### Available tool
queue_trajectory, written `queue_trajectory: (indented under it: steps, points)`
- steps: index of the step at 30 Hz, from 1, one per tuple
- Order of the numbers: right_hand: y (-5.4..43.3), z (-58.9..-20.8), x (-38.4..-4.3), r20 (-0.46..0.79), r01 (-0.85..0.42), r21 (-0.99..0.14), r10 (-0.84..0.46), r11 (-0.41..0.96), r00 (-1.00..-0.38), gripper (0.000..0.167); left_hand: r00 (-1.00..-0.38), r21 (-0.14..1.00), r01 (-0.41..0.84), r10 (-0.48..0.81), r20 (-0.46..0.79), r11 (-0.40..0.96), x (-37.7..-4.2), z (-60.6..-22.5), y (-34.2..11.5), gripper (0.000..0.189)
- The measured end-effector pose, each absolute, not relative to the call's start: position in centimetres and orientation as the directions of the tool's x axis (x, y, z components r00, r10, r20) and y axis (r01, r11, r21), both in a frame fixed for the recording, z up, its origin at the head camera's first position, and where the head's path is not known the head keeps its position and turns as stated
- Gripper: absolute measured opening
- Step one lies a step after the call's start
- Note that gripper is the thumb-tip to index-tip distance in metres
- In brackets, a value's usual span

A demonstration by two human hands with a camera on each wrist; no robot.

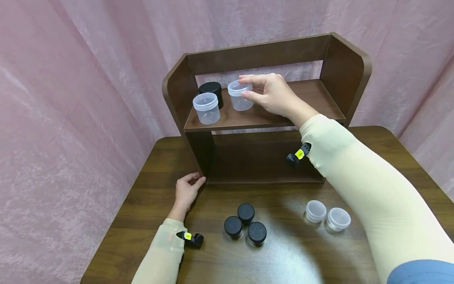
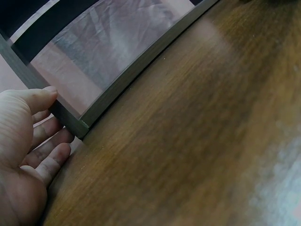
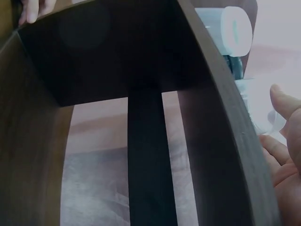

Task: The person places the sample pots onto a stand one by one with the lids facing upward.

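On the upper board of a brown wooden shelf [image 1: 269, 185], my right hand [image 1: 271, 92] holds a clear plastic jar [image 1: 239, 100] between thumb and fingers, near its lid. The right wrist view shows the same hand [image 3: 289, 150] at the board's edge beside the translucent jar. Left of it stand another clear jar [image 1: 207, 110] and, behind that, a black-lidded jar [image 1: 211, 88]. My left hand [image 1: 186, 193] grips the shelf's lower left front corner; in the left wrist view the thumb lies on the panel edge and the fingers curl along its outer side.
Several small jars stand on the wooden table [image 1: 142, 221] before the shelf: a cluster with black lids [image 1: 246, 213] in the middle, and two with white lids [image 1: 315, 211] at the right. A pink curtain [image 1: 88, 98] hangs behind.
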State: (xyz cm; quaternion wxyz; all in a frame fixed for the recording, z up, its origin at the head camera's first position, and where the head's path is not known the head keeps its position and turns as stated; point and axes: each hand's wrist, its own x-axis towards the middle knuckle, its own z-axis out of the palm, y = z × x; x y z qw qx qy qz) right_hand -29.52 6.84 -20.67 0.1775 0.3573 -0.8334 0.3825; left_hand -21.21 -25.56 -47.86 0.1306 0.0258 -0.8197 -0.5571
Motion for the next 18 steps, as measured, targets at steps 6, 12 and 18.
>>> queue_trajectory:
  steps: [6, 12, 18]
  points:
    - [5.8, -21.1, -30.3, 0.522, -0.698, -0.537, -0.464, 0.473, -0.716, 0.040, -0.960, 0.922, 0.100, -0.206, 0.187, 0.374, -21.3, -48.4, -25.9, 0.034]
    - [5.6, -21.6, -30.2, 0.509, -0.674, -0.546, -0.441, 0.498, -0.739, 0.041, -0.962, 0.919, 0.099, -0.200, 0.187, 0.382, -21.0, -48.3, -25.7, 0.035]
    - [5.6, -21.6, -30.1, 0.514, -0.659, -0.539, -0.415, 0.525, -0.751, 0.043, -0.962, 0.915, 0.116, -0.185, 0.201, 0.387, -21.1, -47.9, -26.0, 0.035]
